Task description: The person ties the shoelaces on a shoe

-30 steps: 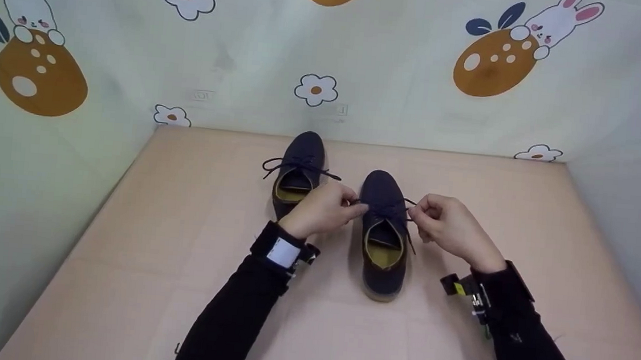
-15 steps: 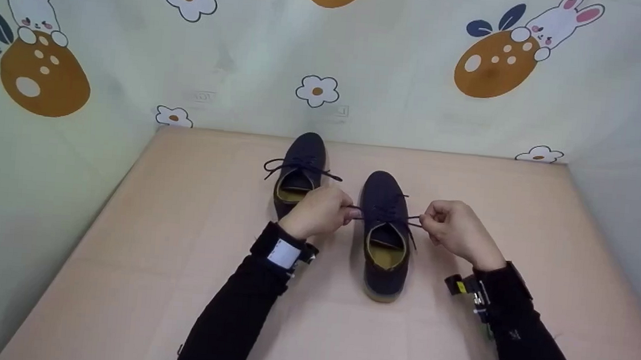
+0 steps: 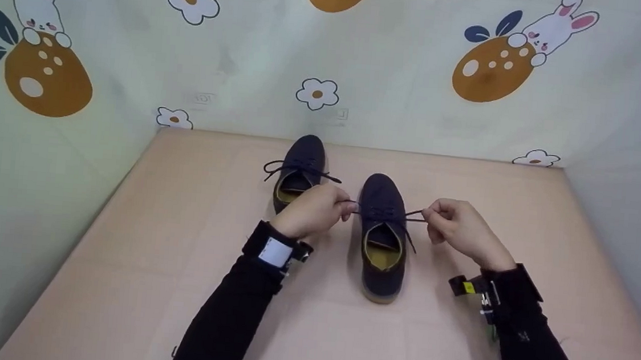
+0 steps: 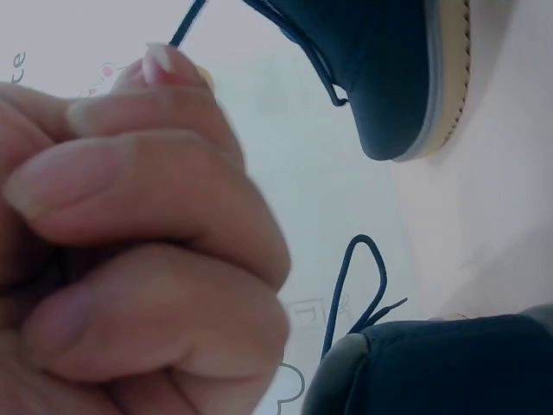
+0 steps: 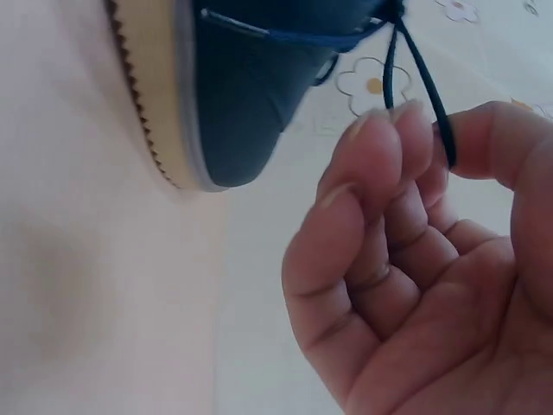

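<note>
A dark navy shoe point(image 3: 383, 193) stands upright between my hands in the head view, toe pointing away. My left hand point(image 3: 318, 209) pinches its shoelace point(image 4: 187, 22) just left of the shoe; the curled fingers point(image 4: 155, 186) hide the lace's end. To the right, my right hand point(image 3: 461, 228) pinches a shoelace loop point(image 5: 425, 79) between thumb and fingertips, both strands running taut from the knot. One loose lace end hangs down the shoe's right side. A matching shoe point(image 3: 306, 151), tied in a bow, stands farther back on the left, its heel hidden behind my left hand.
Both shoes stand on a pale pink tabletop point(image 3: 218, 321). Behind it rises a light backdrop point(image 3: 250, 54) printed with rabbits and flowers, which also closes off the left and right sides. Wrist cameras are strapped over my black sleeves.
My hands have moved slightly apart, the right one to the right and the left one to the left. The lace strands on both sides of the shoe now stretch out farther.
</note>
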`<state>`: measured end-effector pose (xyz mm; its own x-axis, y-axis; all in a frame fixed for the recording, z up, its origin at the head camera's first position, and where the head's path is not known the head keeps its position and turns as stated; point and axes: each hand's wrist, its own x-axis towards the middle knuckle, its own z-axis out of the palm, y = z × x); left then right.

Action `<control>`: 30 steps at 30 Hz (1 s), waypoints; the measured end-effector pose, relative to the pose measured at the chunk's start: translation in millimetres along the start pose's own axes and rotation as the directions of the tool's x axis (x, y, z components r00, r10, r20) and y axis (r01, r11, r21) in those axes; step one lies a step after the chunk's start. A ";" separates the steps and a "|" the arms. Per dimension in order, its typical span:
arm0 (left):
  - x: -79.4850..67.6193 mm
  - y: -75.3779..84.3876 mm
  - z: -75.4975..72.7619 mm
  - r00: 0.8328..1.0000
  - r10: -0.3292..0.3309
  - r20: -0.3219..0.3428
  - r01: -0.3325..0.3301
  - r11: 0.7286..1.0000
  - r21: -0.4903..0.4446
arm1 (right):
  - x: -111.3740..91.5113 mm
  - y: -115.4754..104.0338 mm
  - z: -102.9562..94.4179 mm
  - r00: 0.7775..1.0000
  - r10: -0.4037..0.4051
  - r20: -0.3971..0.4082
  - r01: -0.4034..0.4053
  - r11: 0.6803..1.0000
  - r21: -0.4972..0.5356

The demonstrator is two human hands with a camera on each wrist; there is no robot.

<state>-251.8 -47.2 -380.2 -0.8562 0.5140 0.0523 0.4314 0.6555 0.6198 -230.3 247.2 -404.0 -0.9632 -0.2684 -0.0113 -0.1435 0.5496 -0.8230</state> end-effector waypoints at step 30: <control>-2.7 -2.1 0.2 0.996 -0.065 -0.061 0.071 0.991 0.111 | -0.4 -6.9 19.8 0.996 -0.063 -0.063 0.057 0.994 -0.094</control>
<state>-250.4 -49.8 -381.8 -0.8979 0.4362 0.0595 0.3984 0.7476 0.5314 -224.4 227.8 -409.6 -0.9647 -0.2521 0.0761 -0.2186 0.6054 -0.7653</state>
